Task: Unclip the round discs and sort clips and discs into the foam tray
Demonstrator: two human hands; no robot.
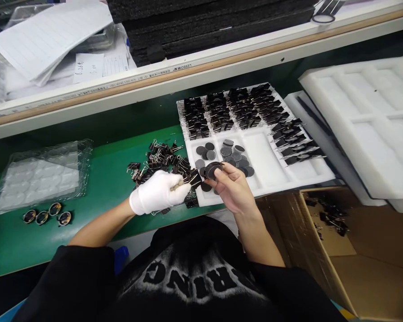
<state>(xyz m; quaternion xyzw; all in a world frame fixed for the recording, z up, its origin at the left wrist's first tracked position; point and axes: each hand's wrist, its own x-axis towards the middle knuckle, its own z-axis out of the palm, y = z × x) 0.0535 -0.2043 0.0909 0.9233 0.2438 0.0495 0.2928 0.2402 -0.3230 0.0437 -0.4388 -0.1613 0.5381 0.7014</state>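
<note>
My left hand (161,191), in a white glove, is closed on the wire handles of a black binder clip (194,178). The clip's jaw side faces my bare right hand (234,185), which pinches a small stack of dark round discs (212,170) between thumb and fingers. Whether clip and discs touch I cannot tell. Under and behind the hands, loose dark discs (235,157) lie in compartments of a white foam tray (265,156). Rows of clipped binder clips (238,107) fill its far and right compartments. A heap of loose binder clips (163,154) lies left of the tray.
Clear plastic blister trays (43,174) and several round metal-rimmed pieces (42,217) lie on the green bench at left. White foam trays (366,116) are stacked at right, above a cardboard box (372,277) holding more clips. A shelf edge (147,82) runs across the back.
</note>
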